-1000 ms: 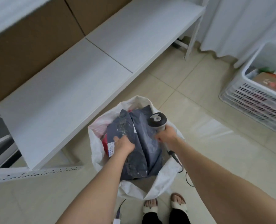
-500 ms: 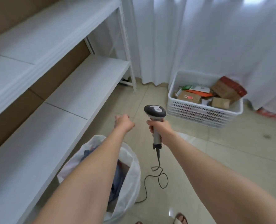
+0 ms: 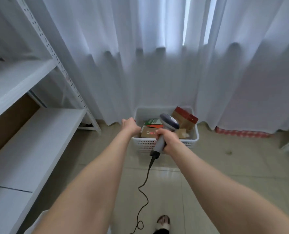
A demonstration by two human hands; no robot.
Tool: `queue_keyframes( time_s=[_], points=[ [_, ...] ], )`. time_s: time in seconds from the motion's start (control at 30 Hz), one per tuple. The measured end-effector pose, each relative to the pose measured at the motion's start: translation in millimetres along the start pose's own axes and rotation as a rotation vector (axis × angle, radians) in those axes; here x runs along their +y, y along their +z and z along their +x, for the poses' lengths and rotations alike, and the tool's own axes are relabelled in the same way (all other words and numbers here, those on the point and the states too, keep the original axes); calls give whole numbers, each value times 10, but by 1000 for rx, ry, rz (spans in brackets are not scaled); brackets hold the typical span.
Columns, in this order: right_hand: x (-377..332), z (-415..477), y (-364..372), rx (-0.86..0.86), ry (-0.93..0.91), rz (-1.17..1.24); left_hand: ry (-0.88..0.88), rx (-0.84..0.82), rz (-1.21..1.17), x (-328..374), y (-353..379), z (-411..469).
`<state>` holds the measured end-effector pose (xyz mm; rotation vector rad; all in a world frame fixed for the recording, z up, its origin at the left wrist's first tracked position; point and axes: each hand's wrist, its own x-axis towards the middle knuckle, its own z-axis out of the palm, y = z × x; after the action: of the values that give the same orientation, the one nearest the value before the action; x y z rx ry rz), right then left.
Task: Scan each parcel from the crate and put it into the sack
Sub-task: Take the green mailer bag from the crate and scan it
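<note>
A white plastic crate point(image 3: 195, 138) stands on the floor against the curtain, holding several parcels: a brown box with a red edge point(image 3: 185, 119), a green and white packet point(image 3: 153, 122), a small brown carton point(image 3: 148, 132). My right hand point(image 3: 167, 137) grips a grey barcode scanner point(image 3: 169, 124) by its handle, head over the crate, black cable trailing down. My left hand point(image 3: 130, 125) reaches out with curled fingers at the crate's left rim and holds nothing. Only a white sliver of the sack point(image 3: 39, 222) shows at the bottom left.
White metal shelving point(image 3: 30, 132) runs along the left. A white curtain point(image 3: 157, 56) hangs behind the crate. A red patterned strip point(image 3: 241, 133) lies at the curtain's foot on the right. Tiled floor point(image 3: 208, 166) spreads between me and the crate. My sandalled foot point(image 3: 164, 221) shows below.
The view swung up from the sack to the crate. My left hand let go of the grey parcel in the sack and both hands moved forward to the crate; the scanner stayed gripped.
</note>
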<state>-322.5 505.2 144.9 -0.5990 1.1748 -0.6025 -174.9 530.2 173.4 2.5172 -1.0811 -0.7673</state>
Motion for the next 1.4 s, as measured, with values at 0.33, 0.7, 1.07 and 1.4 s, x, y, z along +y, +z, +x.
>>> queue_keyframes(
  time_s=[0.33,0.7,1.07,1.4],
  points=[
    [-1133,1777,-272,71,80,64,44,-113,53,1281,481,1795],
    [-1844,3489,-916,203,205,125,-6,-290,107,2161,1338,3312],
    [-1514,5393,-802,161,364,-45,-336,-292,-199,1598,2347,4843],
    [-515,7123,-665,184,459,-36,-772,-204,-827,573,3883,6065]
  ],
)
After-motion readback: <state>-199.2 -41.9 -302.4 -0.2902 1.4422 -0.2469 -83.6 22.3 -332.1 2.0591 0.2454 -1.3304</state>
